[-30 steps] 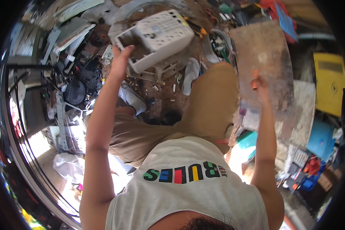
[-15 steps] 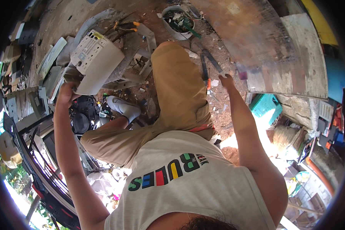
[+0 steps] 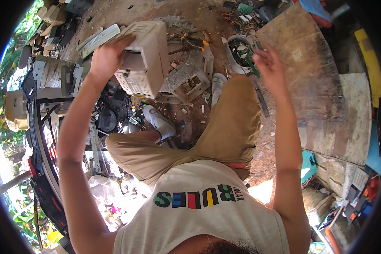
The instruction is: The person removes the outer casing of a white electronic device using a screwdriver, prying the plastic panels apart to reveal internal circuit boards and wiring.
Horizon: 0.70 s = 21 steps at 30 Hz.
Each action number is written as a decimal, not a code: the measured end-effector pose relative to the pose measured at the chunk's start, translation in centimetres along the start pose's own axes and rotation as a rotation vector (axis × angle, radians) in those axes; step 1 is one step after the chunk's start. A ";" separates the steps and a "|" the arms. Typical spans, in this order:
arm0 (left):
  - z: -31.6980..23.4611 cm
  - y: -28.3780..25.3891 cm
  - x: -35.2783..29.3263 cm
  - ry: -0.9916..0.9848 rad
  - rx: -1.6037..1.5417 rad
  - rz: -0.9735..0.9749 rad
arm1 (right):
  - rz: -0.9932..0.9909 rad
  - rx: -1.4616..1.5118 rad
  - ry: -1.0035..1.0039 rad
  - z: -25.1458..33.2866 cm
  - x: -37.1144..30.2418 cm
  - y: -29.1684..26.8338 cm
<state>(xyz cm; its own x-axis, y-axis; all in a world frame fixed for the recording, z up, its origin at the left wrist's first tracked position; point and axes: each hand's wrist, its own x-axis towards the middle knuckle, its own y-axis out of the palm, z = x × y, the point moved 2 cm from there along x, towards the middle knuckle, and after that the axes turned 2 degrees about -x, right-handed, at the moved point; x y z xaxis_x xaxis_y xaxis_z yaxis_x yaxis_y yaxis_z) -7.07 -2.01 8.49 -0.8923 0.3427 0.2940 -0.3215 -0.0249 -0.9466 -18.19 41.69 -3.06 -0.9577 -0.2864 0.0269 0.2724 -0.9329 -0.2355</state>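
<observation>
My left hand [image 3: 111, 57] is closed over the top edge of an off-white plastic casing [image 3: 153, 55]. The casing is tilted up, its slotted face low and towards me and a dark opening beside my wrist. It leans over a round grey stone-like block [image 3: 184, 74]. My right hand [image 3: 270, 70] is raised, slightly blurred, its fingers apart with nothing visible in them. It is beside a white bucket [image 3: 229, 57] of green circuit boards. A dark flat bar [image 3: 261, 99] lies on the ground below that hand.
Orange-handled pliers [image 3: 194, 44] rest on the block beyond the casing. A metal frame piece [image 3: 186, 95] stands against it. A large worn wooden board [image 3: 300, 80] covers the right side. Black plastic parts [image 3: 108, 118] and scrap lie at left, by my feet [image 3: 160, 120].
The casing has been turned so its slotted face points down towards me, with my left hand now on its top. My right hand has moved away from the bar and up towards the bucket.
</observation>
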 end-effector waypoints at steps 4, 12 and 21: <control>0.2 4.1 -4.5 -0.034 0.024 -0.074 | 0.214 -0.200 -0.215 4.4 0.6 8.1; -0.5 6.3 -7.9 -0.218 -0.152 -0.247 | 0.648 -0.789 -0.828 11.4 7.6 22.8; -5.4 2.0 -8.7 -0.597 -0.354 0.053 | 1.130 -1.308 -0.932 13.8 10.3 29.9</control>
<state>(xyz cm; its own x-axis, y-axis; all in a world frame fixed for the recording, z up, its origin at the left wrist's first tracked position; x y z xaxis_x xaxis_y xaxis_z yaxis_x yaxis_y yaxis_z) 1.78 0.07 3.36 -0.9583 -0.2277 0.1726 -0.2402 0.3154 -0.9181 -18.67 7.80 3.60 0.0344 -0.9499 -0.3105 -0.0205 0.3100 -0.9505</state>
